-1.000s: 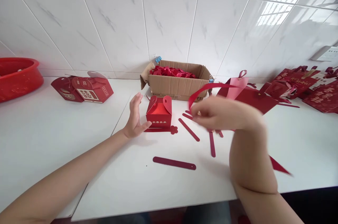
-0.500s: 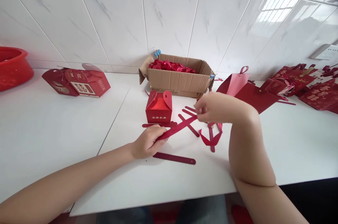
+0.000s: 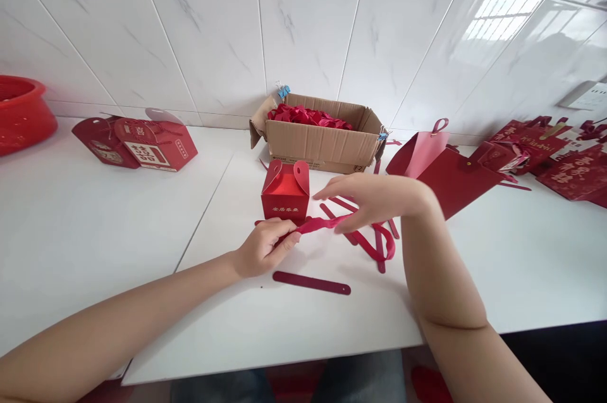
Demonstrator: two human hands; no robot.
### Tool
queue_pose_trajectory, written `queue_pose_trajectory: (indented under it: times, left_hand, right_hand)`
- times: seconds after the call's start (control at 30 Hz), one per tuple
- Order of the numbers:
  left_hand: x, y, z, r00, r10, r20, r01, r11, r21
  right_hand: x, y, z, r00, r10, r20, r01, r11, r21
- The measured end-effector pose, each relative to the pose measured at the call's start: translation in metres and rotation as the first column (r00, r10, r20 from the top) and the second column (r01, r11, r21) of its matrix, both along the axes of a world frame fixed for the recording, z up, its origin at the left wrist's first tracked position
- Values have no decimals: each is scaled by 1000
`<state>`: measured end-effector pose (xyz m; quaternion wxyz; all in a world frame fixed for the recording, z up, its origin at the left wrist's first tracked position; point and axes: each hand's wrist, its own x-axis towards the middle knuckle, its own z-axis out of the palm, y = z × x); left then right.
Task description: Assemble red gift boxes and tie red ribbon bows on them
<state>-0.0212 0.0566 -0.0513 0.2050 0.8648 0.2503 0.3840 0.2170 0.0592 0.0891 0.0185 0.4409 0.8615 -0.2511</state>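
White table (image 3: 227, 327), one small red box (image 3: 285, 204); left hand (image 3: 265, 248) clamped on one ribbon (image 3: 318, 224), right hand (image 3: 370, 198) spread

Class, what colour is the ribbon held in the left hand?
The ribbon in the left hand is bright red, best seen in the head view.

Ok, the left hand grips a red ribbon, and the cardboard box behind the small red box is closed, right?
Not closed: the head view shows the cardboard box open behind the small red box; the left hand grips a red ribbon.
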Motion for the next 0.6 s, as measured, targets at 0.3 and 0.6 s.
queue_pose_trajectory:
  times: [0.3,0.6]
  left_hand:
    - [-4,-1,4,996,90,22,-89,861,500]
    - [-11,28,5,864,321,388,-432,868,244]
  right_hand:
    - [-43,1,-26,968,238,-75,-250,933,-260]
    - [-17,-3,2,973,-62,-221,73,997,40]
